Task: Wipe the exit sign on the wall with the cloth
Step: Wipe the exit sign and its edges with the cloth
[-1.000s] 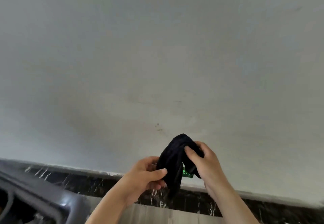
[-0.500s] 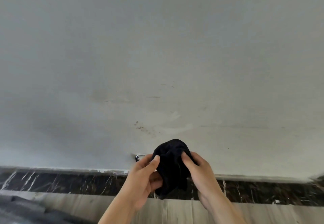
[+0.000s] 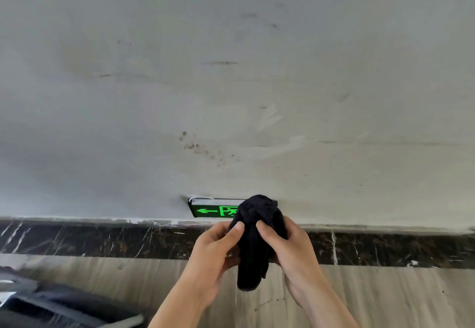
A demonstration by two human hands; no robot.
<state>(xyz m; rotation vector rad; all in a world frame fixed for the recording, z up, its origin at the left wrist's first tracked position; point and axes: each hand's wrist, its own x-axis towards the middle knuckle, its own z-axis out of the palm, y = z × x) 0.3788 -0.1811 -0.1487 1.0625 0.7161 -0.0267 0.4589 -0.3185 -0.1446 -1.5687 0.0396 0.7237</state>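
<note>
Head view: the left hand point(image 3: 210, 253) and right hand point(image 3: 290, 250) each close their grip on a bunched black cloth point(image 3: 257, 240). The cloth's top covers the right end of the green exit sign point(image 3: 213, 208), mounted low on the grey wall point(image 3: 231, 83) just above a dark marble skirting point(image 3: 102, 240).

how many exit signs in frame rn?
1. The exit sign sits low on the wall, just above the dark marble skirting; its right part is hidden behind the black cloth held in both hands.

Black cloth point(image 3: 257, 237), green-lit exit sign point(image 3: 216, 209), grey wall point(image 3: 231, 83), dark white-veined marble skirting point(image 3: 102, 240).
</note>
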